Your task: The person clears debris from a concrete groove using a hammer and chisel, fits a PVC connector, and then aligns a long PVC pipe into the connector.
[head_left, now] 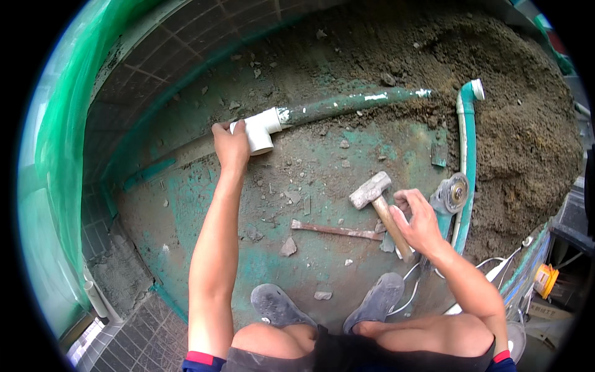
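Observation:
My left hand (232, 147) grips the left end of a white plastic pipe tee (259, 131), its side branch pointing down toward me. The tee's right end meets the near end of a dirt-covered green pipe (347, 106); how far it is pushed on cannot be seen. My right hand (420, 217) hovers at the wooden handle of a sledgehammer (373, 190), fingers half curled and apart from the thumb. Its thumb overlaps the handle in view, but no grip shows. Below the hammer head lies a rusty flat chisel (338, 229).
A green angle grinder (451, 197) lies right of my right hand, beside an upright-running green and white pipe pair (467, 142). Loose soil (520, 142) is heaped at the right. A white cable (406, 297) runs near my right shoe. Green netting (65, 155) hangs at left.

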Available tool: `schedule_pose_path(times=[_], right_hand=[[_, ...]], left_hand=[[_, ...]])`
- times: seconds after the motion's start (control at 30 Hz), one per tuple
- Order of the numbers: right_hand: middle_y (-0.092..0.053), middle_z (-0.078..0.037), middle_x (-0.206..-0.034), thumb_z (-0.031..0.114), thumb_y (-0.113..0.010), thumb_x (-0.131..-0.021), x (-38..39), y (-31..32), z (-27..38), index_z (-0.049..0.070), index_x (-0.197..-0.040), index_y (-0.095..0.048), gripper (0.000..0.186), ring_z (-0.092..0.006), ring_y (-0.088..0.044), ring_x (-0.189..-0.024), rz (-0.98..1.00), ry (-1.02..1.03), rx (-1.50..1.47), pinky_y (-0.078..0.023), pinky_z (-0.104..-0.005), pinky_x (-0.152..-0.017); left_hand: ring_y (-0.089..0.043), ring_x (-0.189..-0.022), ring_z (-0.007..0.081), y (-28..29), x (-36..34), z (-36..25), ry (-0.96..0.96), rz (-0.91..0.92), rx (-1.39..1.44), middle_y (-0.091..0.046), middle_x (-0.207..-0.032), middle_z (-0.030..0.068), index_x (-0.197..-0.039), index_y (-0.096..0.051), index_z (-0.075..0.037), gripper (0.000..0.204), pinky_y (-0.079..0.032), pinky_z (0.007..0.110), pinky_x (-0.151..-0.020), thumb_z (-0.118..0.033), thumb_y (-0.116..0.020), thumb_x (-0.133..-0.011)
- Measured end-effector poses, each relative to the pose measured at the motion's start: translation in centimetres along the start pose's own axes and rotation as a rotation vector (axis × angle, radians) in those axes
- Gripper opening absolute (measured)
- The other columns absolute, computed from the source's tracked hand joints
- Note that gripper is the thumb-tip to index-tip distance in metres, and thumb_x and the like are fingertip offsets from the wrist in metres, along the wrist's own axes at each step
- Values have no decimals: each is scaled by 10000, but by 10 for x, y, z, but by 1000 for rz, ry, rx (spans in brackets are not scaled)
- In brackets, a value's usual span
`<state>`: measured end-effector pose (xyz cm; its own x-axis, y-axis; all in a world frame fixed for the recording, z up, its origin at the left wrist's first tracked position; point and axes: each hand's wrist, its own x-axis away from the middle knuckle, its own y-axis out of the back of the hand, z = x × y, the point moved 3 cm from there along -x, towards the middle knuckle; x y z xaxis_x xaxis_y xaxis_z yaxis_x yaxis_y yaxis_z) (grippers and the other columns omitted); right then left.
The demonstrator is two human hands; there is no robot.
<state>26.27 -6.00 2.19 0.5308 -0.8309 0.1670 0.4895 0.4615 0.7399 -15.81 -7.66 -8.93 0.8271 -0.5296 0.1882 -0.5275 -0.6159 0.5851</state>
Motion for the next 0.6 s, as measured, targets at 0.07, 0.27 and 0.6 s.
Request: schedule_pose_path(times=[0.07, 0.27, 0.6], right_hand=[[-629, -173, -996, 162, -716, -909, -31, 10, 16, -7, -1103, -614, 277, -349, -651, -884, 55, 132, 37, -542, -425, -789], [-630, -170, -966, 229, -680, -942, -106, 5, 64, 7, -1048, -612, 255, -344, -660, -895, 238, 216, 158, -543, -445, -791], [-643, -156, -870, 232, -709, -924, -28, -3, 41, -17, -1008, -628, 275, -283, -659, -747, 348, -170, 21, -538, -389, -708]], left_hand=[[-668, -1035, 303, 1, -2, 2, 53, 45, 66, -677, -1129, 243, -1209, -540, 89, 454, -515, 398, -899, -250, -697, -951], [-658, -956, 235, -1, -3, -3, 106, 70, 102, -696, -1070, 192, -1177, -580, 92, 443, -521, 369, -850, -274, -700, -960], [-665, -1024, 456, -5, 5, -10, 58, 30, 109, -683, -1069, 288, -1161, -506, 40, 353, -496, 490, -903, -162, -685, -934]])
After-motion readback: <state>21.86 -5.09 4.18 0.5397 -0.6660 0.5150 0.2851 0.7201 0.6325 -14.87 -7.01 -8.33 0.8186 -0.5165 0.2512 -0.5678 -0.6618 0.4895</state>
